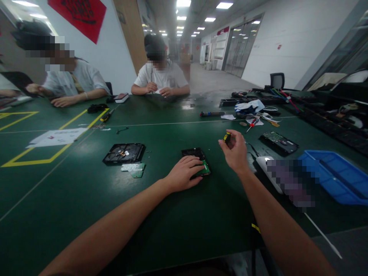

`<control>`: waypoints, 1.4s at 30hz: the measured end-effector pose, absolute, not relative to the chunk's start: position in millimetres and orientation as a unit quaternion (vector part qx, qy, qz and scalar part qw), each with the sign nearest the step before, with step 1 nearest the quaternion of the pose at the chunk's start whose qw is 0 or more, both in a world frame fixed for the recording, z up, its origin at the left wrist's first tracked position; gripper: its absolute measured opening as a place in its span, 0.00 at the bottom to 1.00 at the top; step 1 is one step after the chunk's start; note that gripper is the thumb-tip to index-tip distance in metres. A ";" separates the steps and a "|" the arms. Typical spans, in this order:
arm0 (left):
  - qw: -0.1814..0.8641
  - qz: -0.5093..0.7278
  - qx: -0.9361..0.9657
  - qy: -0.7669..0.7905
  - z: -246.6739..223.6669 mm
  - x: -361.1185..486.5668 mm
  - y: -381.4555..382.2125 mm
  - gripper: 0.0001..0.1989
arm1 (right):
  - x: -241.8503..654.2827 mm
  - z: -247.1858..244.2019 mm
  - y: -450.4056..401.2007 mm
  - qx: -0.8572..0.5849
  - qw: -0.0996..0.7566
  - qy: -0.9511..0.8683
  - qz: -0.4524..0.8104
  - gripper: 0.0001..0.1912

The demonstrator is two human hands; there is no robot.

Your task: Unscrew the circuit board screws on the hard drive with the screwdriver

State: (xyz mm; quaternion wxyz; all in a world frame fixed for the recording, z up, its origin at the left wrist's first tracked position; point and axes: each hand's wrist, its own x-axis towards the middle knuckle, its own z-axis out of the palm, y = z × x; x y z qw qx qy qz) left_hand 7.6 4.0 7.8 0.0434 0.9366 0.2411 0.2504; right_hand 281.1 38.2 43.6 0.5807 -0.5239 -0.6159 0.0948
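My left hand [185, 172] lies over a black hard drive [192, 152] with a green circuit board, holding it on the table with fingers across the top and thumb at the near edge. Part of the drive is hidden beneath it. Raised to the right of the drive, my right hand [237, 151] is closed on a small yellow-and-black screwdriver [227, 137]; its shaft cannot be made out. To the left lies another hard drive [124, 153], with a detached circuit board [134, 169] just in front of it and tiny screws beside it.
At right are a third hard drive [278, 143], a white device [268, 172] and a blue tray [339, 180]. Farther back lie a red screwdriver [253, 123], a dark cylindrical tool [212, 114] and gloves [249, 106]. Two people sit across the green table [161, 230]. Paper [57, 137] lies left.
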 end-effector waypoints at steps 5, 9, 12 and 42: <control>0.048 0.254 0.934 0.248 5.1 7.6 3.0 0.21 | 273.3 46.0 32.2 -0.496 0.570 -0.653 0.036 0.23; 0.054 0.252 0.935 0.244 3.4 7.6 3.3 0.22 | 269.7 45.8 29.4 -0.489 0.542 -0.683 0.028 0.24; 0.054 0.250 0.935 0.244 3.4 7.3 3.4 0.22 | 268.9 47.9 27.1 -0.495 0.515 -0.700 0.007 0.25; 0.042 0.243 0.935 0.254 2.7 8.8 4.7 0.23 | 266.4 61.0 16.9 -0.518 0.513 -0.683 0.045 0.31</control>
